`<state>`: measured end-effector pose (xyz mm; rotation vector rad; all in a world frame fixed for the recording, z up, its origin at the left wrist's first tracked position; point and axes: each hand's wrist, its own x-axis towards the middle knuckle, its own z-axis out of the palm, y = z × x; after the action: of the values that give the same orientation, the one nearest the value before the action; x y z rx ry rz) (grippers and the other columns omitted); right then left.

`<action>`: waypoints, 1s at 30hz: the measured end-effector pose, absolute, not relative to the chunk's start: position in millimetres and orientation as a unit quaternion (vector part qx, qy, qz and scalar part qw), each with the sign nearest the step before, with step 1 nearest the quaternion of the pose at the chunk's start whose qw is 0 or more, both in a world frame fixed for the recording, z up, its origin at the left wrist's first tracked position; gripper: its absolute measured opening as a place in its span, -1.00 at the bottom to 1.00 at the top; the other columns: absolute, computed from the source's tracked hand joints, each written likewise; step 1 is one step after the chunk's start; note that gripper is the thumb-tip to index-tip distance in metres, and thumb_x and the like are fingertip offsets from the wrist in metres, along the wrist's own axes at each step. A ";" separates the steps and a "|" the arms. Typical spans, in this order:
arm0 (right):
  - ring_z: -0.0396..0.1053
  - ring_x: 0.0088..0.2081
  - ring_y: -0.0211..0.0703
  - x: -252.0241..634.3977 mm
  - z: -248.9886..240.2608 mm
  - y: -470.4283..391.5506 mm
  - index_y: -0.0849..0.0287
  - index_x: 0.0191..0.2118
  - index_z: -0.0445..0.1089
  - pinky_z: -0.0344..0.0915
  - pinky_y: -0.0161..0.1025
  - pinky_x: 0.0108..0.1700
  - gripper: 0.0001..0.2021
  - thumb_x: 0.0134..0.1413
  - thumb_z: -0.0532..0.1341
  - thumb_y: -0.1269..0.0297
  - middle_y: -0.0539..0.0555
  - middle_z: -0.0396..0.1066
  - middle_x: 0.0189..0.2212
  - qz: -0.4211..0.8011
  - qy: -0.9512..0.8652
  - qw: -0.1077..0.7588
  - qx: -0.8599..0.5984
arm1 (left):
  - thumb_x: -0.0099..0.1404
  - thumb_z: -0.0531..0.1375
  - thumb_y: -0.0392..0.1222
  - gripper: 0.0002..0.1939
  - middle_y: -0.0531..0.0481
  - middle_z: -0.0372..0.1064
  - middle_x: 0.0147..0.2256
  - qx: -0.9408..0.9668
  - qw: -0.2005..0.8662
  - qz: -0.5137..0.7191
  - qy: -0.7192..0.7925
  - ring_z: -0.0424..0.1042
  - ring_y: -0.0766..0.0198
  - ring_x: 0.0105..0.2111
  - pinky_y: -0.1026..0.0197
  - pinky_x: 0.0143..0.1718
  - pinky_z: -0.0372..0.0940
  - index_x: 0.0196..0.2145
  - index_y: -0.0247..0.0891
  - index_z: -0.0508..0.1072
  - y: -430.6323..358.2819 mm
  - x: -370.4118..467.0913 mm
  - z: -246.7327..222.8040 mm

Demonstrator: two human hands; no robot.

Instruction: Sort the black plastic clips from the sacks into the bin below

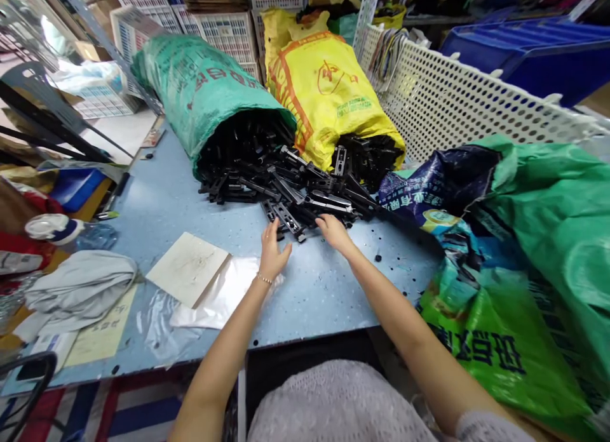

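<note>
Head view: our left hand is spread, thumb well away from the fingers, its fingertips at the near edge of the black parts; whether they touch, we cannot tell. Our right hand bends its fingers at the same heap, and we cannot tell whether it grips anything. The parts lie between and just beyond both hands.

We judge the handling to be at an early stage: the heap is loose and unordered, and many more parts fill the mouths of the green sack and yellow sack beyond it. The parts are narrow, slotted and glossy. The sacks look like woven plastic, creased and bulging. Left of our left hand, a flat beige board partly covers crinkled film on the speckled blue table.
</note>
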<state>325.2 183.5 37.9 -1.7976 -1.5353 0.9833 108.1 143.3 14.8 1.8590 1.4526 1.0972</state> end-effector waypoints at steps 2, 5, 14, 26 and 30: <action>0.41 -0.43 -0.18 337.3 37.3 165.9 0.19 -0.25 0.37 0.33 -0.26 -0.39 -0.58 0.32 -0.02 -0.05 0.14 0.46 -0.36 0.420 -0.540 0.312 -0.659 | 0.27 0.19 -0.14 -0.39 -0.21 0.30 0.10 0.606 0.345 0.467 0.544 0.29 0.05 0.13 -0.07 0.20 0.16 0.25 -0.20 0.20 114.9 109.2 12.6; 0.23 -0.61 -0.34 338.6 28.9 113.9 0.19 -0.29 0.31 0.13 -0.38 -0.61 -0.52 0.19 0.06 -0.21 0.05 0.41 -0.47 0.584 -0.400 0.410 -0.575 | 0.26 0.23 0.03 -0.48 -0.16 0.38 -0.01 0.450 0.556 0.497 0.492 0.43 0.15 -0.07 0.01 0.04 0.31 0.13 -0.18 0.34 87.7 130.4 15.4; 0.44 -0.29 -0.12 328.2 45.8 38.6 0.19 -0.09 0.38 0.39 -0.17 -0.26 -0.51 0.28 0.00 -0.16 0.17 0.45 -0.26 0.565 -0.543 0.330 -0.526 | 0.15 0.35 -0.07 -0.50 0.09 0.38 -0.36 0.290 0.710 0.489 0.416 0.37 0.42 -0.49 0.32 -0.44 0.27 0.03 -0.20 0.38 49.5 149.9 61.6; 0.31 -0.38 -0.17 291.7 59.2 44.7 0.18 -0.29 0.38 0.19 -0.25 -0.32 -0.51 0.41 -0.15 0.00 0.09 0.40 -0.40 0.199 -0.864 0.243 -0.394 | 0.17 0.32 -0.04 -0.55 0.09 0.35 -0.39 0.195 0.720 0.503 0.438 0.35 0.44 -0.54 0.36 -0.52 0.29 -0.03 -0.25 0.37 38.7 134.9 68.9; 0.30 -0.35 -0.12 293.4 42.8 12.0 0.20 -0.29 0.36 0.24 -0.21 -0.32 -0.58 0.41 -0.11 0.07 0.13 0.38 -0.39 0.183 -0.880 0.294 -0.324 | 0.21 0.29 -0.01 -0.54 0.05 0.35 -0.34 0.179 0.748 0.482 0.419 0.33 0.45 -0.53 0.37 -0.54 0.26 0.00 -0.24 0.37 38.9 136.2 66.4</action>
<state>293.4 12.0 42.8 -0.8633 -2.3436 0.4884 136.2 38.9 66.4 0.3908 0.9161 1.0547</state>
